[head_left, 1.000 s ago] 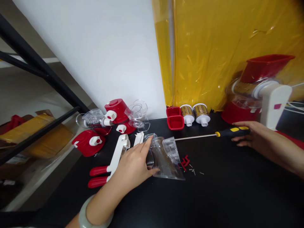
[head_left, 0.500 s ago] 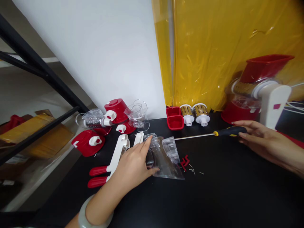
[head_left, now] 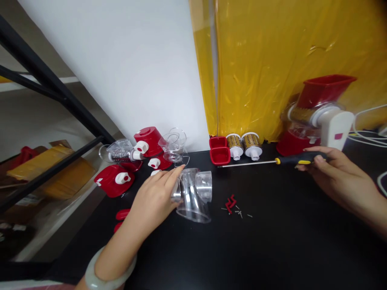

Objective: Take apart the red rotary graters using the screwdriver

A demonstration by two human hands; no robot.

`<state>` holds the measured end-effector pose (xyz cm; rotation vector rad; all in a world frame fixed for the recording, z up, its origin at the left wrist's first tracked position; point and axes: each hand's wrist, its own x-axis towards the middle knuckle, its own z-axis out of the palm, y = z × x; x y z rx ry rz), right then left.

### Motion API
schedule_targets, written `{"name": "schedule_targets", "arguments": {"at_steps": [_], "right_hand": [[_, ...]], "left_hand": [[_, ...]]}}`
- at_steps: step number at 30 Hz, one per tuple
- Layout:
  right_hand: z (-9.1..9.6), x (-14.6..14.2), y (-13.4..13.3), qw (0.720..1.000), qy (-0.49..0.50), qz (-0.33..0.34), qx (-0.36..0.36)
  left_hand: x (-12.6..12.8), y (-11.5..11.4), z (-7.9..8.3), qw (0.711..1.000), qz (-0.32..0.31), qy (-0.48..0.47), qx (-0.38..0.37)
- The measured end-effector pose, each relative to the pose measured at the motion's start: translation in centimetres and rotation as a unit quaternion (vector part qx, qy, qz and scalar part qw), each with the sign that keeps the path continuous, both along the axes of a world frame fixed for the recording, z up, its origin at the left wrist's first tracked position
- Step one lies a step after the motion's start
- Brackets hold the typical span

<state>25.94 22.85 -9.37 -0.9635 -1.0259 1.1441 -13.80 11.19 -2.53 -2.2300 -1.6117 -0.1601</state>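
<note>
My left hand (head_left: 154, 199) grips a clear plastic housing (head_left: 195, 193) and holds it tilted, its lower rim on the black table (head_left: 272, 241). A pale bangle (head_left: 105, 274) circles that wrist. My right hand (head_left: 335, 175) is closed round the black and yellow handle of a long screwdriver (head_left: 272, 162), whose metal shaft points left over the table. Small red clips (head_left: 230, 202) and several tiny screws (head_left: 242, 212) lie between the hands.
An assembled red and white rotary grater (head_left: 320, 114) stands at the back right before a yellow plastic sheet (head_left: 272, 60). Two gold drums (head_left: 243, 145) and red cups (head_left: 220, 152) sit by the wall. Loose red, white and clear parts (head_left: 142, 151) lie at the left. A white cable (head_left: 369, 137) runs far right.
My left hand has tilted the clear housing up and turned it. My right hand has closed on the screwdriver handle and raised it slightly. The view has shifted a little.
</note>
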Motion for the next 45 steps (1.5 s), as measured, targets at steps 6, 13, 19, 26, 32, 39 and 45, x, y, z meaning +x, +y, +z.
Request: {"name": "schedule_targets", "arguments": {"at_steps": [6, 13, 19, 26, 32, 39, 45], "right_hand": [[-0.9, 0.8, 0.8, 0.998, -0.047, -0.014, 0.029], [-1.2, 0.8, 0.7, 0.997, -0.054, -0.001, 0.048], [0.4, 0.2, 0.2, 0.983, 0.042, -0.060, 0.170], [0.6, 0.3, -0.1, 0.973, 0.008, -0.101, 0.205], [0.4, 0.5, -0.1, 0.972, -0.024, -0.131, 0.193], [0.3, 1.0, 0.4, 0.973, -0.070, -0.132, 0.176], [-0.5, 1.6, 0.7, 0.971, -0.148, -0.128, 0.139]], "left_hand": [[2.0, 0.4, 2.6, 0.981, -0.088, 0.157, 0.073], [2.4, 1.4, 3.1, 0.989, -0.097, 0.102, 0.049], [0.7, 1.4, 1.0, 0.976, -0.013, -0.201, -0.077], [1.3, 0.8, -0.3, 0.945, 0.016, -0.297, -0.139], [0.6, 1.2, -0.3, 0.840, 0.008, -0.466, -0.277], [-0.9, 3.7, 0.1, 0.627, 0.057, -0.601, -0.492], [-1.3, 5.2, -1.5, 0.595, 0.071, -0.590, -0.541]]}}
